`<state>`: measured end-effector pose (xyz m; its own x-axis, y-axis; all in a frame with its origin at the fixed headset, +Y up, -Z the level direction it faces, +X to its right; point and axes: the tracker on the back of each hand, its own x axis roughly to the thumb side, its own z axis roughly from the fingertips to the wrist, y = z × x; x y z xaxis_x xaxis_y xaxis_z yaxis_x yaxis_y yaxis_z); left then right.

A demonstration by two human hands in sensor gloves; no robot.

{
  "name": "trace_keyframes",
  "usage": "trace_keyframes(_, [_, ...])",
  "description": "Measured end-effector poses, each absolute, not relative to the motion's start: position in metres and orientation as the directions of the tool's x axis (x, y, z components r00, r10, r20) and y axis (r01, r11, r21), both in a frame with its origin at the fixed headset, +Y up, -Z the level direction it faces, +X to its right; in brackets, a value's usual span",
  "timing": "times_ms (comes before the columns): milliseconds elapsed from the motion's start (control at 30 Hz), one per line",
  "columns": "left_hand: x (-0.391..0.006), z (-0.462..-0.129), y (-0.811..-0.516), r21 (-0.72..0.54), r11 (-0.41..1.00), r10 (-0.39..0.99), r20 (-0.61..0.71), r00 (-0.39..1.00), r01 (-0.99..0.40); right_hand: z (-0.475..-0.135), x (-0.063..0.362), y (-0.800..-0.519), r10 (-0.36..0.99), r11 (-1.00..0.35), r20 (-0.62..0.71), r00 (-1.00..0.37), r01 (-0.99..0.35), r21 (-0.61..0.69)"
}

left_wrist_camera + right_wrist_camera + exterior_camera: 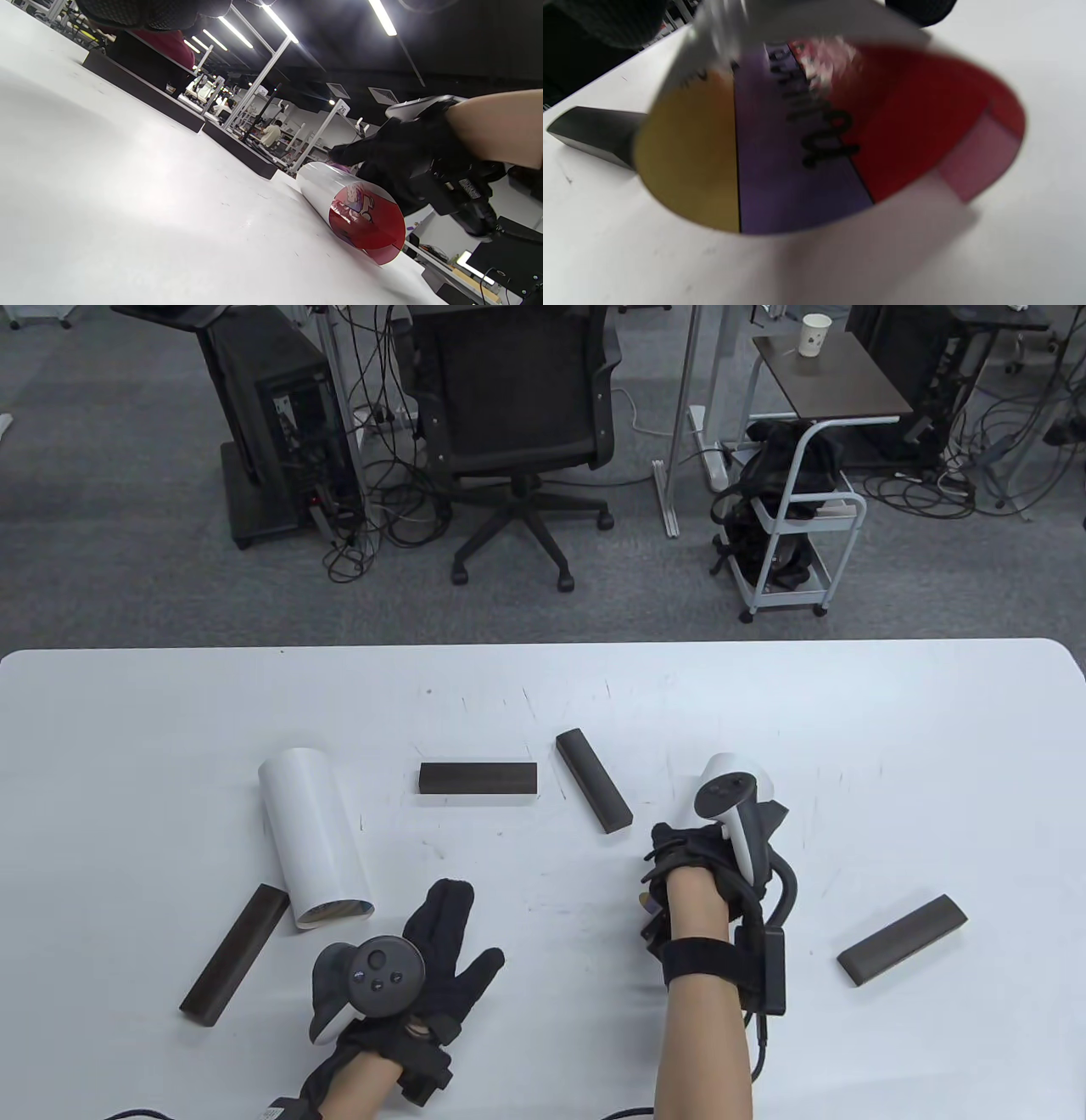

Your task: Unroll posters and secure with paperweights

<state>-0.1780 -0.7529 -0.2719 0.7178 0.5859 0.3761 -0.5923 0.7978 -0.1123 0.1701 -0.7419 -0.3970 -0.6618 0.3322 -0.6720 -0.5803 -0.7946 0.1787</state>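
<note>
While the left hand (433, 959) lies released near the front edge of the surface (170, 712), fingers spread and holding nothing, the right hand (704, 857) is curled over a rolled poster (360, 212) tucked beneath it. From above, that roll is almost wholly hidden under the glove. The wrist views show it plainly: a loose tube, white outside, with red, purple and yellow print inside.

A second roll (314, 836) lies untouched at the left, white and glossy, its open end just beside the left hand. Four dark paperweights, all long, flat-faced bars, sit around it. One (478, 778) and another (594, 791) lie beyond the hands, a third (233, 954) is just beside the left roll, and a fourth (902, 939) is off to the right.

I would judge the job barely begun, with the right hand about to open its roll. The loose edge looks to run along the underside, so I'd pin that edge to the surface with the free left hand. The right hand could then push the tube away, keeping its palm flat so the sheet does not crease. The paper looks springy and slick and will likely snap back. A bar should go on each end before either hand lifts, and the nearest bars are within easy reach.
</note>
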Motion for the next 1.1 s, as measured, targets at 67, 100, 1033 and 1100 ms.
trace_keyframes(67, [-0.178, -0.272, -0.753, -0.113, 0.797, 0.587, 0.376, 0.717, -0.593, -0.394, 0.173, -0.752, 0.425, -0.762, -0.666, -0.614, -0.64, 0.104])
trace_keyframes(100, [-0.178, -0.272, -0.753, -0.113, 0.797, 0.587, 0.376, 0.717, -0.594, -0.393, 0.173, -0.753, 0.459, -0.755, -0.658, -0.596, -0.653, 0.065])
trace_keyframes(1033, [-0.173, -0.277, -0.763, -0.175, 0.815, 0.575, 0.362, 0.734, -0.552, -0.303, 0.133, -0.748, 0.803, -0.476, -0.187, -0.567, -0.797, 0.372])
trace_keyframes(1100, [-0.169, -0.277, -0.764, -0.203, 0.827, 0.561, 0.371, 0.74, -0.525, -0.302, 0.128, -0.76, 0.778, -0.49, -0.199, -0.596, -0.774, 0.401])
